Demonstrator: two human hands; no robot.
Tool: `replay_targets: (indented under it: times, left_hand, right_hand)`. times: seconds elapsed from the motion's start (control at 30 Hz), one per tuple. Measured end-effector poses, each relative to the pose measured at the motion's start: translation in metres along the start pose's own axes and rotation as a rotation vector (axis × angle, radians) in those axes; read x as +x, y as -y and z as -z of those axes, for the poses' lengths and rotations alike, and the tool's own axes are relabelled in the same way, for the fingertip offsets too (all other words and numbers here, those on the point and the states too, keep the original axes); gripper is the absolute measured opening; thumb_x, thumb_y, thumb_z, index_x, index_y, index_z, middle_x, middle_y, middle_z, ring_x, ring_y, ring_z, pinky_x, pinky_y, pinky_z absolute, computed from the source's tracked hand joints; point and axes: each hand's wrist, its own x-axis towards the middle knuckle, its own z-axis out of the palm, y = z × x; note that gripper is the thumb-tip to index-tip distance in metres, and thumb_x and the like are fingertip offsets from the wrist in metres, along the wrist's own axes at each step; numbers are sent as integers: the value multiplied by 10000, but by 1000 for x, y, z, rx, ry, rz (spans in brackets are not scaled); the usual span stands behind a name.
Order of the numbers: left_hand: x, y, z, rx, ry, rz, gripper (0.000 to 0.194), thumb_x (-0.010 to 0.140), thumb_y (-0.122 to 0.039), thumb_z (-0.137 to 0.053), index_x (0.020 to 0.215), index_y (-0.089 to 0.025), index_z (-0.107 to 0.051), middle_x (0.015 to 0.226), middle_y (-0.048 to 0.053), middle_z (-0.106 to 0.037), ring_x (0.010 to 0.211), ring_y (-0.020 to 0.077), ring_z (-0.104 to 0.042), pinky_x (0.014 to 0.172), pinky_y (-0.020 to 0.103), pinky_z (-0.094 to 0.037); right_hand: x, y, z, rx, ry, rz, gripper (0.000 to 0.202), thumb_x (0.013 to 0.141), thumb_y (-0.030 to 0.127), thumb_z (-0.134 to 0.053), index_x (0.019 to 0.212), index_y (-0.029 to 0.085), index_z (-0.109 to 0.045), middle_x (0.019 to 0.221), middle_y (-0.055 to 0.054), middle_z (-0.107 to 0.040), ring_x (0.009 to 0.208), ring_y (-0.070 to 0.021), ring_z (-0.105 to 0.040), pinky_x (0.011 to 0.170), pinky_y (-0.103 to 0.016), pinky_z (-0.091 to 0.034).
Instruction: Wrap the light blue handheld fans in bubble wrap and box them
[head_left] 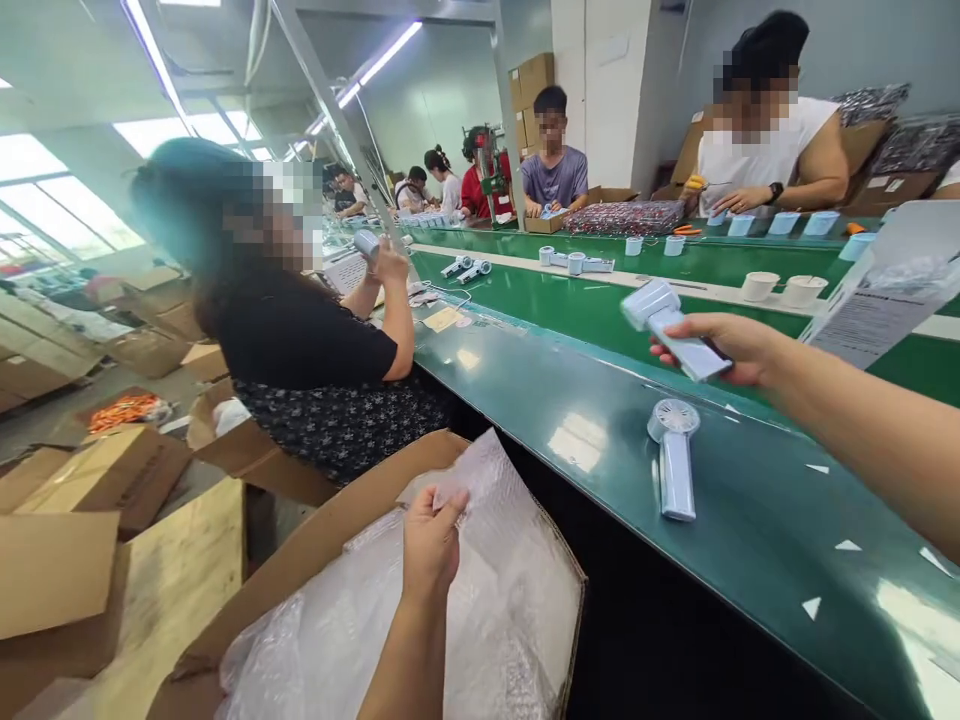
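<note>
Bubble wrap [491,462] in left hand [432,540], fan [688,345] diagonal in right hand [731,348], head [651,303] leftward

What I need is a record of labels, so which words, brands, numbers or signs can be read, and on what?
None can be read.
Right sheet: lines of print, too small and blurred.
Left sheet: rows of print, too small.
Floor carton: faint marks, too blurred.
Wall plate: no text I can make out.

Left hand [433,545] pinching, forearm upright, right hand [724,348] gripping (fingers curled), forearm slanting in from right
</note>
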Motion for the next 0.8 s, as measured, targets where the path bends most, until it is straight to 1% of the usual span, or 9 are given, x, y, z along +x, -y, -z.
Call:
replay_targets:
  times: [0.13, 0.2, 0.27, 0.4, 0.5, 0.57, 0.67, 0.73, 0.8]
  left_hand:
    - [-22, -19, -32, 103, 86, -311, 383, 654, -296, -772, 974, -207, -581, 842, -21, -615, 738, 106, -570, 699, 223, -464]
    - [-46, -20, -46, 203, 192, -386, 311, 719, -282, -729, 996, -205, -611, 854, -9, -626, 753, 114, -577, 717, 230, -467]
    - [-73, -18, -57, 217, 340, -384, 198, 761, -284, -692, 926, -182, -648, 803, 4, -638, 739, 126, -582, 712, 238, -470]
    - [-121, -18, -73, -38, 535, -140, 290, 780, -400, -645, 943, -160, -659, 800, 33, -651, 738, 158, -594, 686, 274, -489]
    - [-139, -25, -82, -134, 585, 94, 379, 772, -496, -609, 832, -128, -675, 742, 58, -650, 718, 183, -599, 650, 297, -492]
    - [-143, -31, -86, -59, 597, 161, 330, 724, -446, -677, 764, -119, -685, 710, 58, -657, 710, 171, -593, 659, 281, -482]
    - [-148, -40, -97, 88, 574, 138, 260, 627, -356, -756, 732, -128, -688, 688, 37, -662, 683, 143, -576, 666, 255, -462]
    - [-157, -45, -107, 242, 540, 13, 212, 621, -329, -751, 659, -148, -648, 615, -3, -616, 613, 113, -529, 611, 226, -428]
    - [-169, -48, -120, 429, 596, -171, 177, 640, -278, -721, 586, -164, -597, 555, -32, -559, 558, 93, -477, 557, 207, -382]
  right_hand:
    - [-114, -30, -35, 191, 373, -320, 262, 843, 326, -591, 985, 105, -583, 750, -103, -648, 525, -131, -598, 446, -228, -526]
    - [-157, -63, -51, 271, 572, -372, 315, 813, 374, -633, 983, 117, -568, 799, -101, -659, 544, -136, -633, 434, -210, -524]
    - [-183, -96, -62, 404, 715, -318, 408, 745, 393, -707, 1020, 141, -541, 805, -83, -662, 571, -149, -656, 435, -202, -521]
    - [-203, -140, -67, 594, 660, -140, 489, 699, 339, -767, 1079, 165, -514, 848, -59, -658, 690, -145, -672, 575, -232, -557]
    - [-216, -152, -55, 578, 619, -82, 507, 708, 291, -770, 1128, 175, -512, 865, -54, -657, 715, -152, -674, 610, -257, -556]
    - [-228, -155, -41, 556, 603, -65, 534, 707, 284, -775, 1159, 179, -509, 873, -55, -659, 721, -154, -675, 614, -258, -555]
    - [-249, -156, -14, 542, 553, -22, 548, 697, 297, -785, 1156, 170, -512, 892, -62, -663, 726, -153, -678, 619, -254, -558]
    - [-264, -153, 2, 542, 560, 10, 609, 682, 316, -797, 1184, 163, -488, 899, -73, -668, 718, -160, -683, 606, -251, -560]
    - [-276, -147, 16, 517, 615, 1, 756, 663, 303, -812, 1288, 181, -404, 898, -74, -673, 706, -172, -689, 583, -252, -558]
